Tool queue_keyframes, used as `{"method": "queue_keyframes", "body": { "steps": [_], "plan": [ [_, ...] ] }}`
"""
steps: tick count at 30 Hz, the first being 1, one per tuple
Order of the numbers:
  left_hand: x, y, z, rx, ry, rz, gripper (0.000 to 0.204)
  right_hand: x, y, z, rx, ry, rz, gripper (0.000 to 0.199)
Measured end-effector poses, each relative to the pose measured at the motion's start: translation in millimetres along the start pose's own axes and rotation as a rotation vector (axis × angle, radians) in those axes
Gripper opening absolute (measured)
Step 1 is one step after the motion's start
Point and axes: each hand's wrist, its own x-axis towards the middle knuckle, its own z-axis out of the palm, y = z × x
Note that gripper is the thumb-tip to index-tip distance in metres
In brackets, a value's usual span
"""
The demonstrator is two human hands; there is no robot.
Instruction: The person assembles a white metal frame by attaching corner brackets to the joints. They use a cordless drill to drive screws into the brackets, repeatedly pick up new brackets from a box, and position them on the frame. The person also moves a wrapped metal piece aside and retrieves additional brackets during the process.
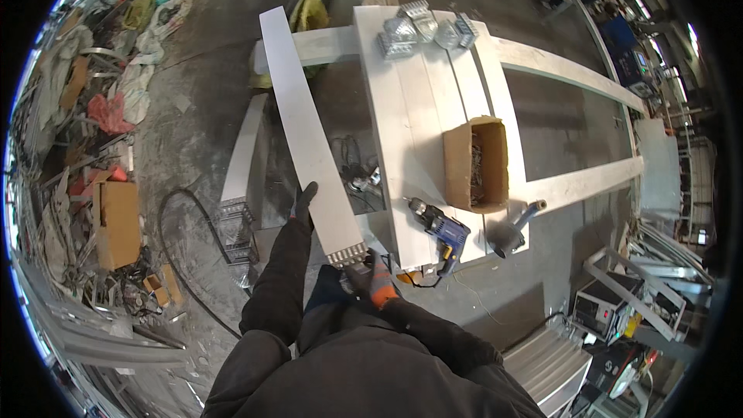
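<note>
A long white panel (309, 135) slants from the far left toward my body, its near end close to my waist. Along its left edge my gloved left hand (305, 204) is closed, the thumb on top and the other fingers out of sight beneath. A ridged metal end piece (346, 254) shows at the panel's near end. There my right hand (374, 279), in a dark glove with an orange cuff, is closed around the corner; its fingertips are partly hidden. Right of it, a blue power drill (444, 231) lies on the white boards (414, 155) of the workbench.
On the boards stand an open cardboard box (457, 162) of small metal pieces, a dark funnel-shaped tool (507, 238) and several wrapped ridged metal parts (418, 19). More white panels (246, 147) rest at left beside a black hose (166, 209). Scrap and a carton (116, 224) line the left.
</note>
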Motion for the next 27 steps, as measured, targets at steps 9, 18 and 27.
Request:
{"method": "queue_keyframes", "body": {
  "steps": [9,18,27],
  "plan": [
    [13,-30,-43,0.362,0.296,-0.022,0.055,34,60,-60,-0.356,-0.062,-0.12,0.051],
    [-127,-138,-47,1.007,0.388,-0.222,0.094,32,54,-261,-0.307,0.727,0.034,0.07],
    [-108,-219,-62,0.379,0.156,-0.188,0.058,46,43,-258,-0.006,-0.03,0.271,0.048]
  ]
}}
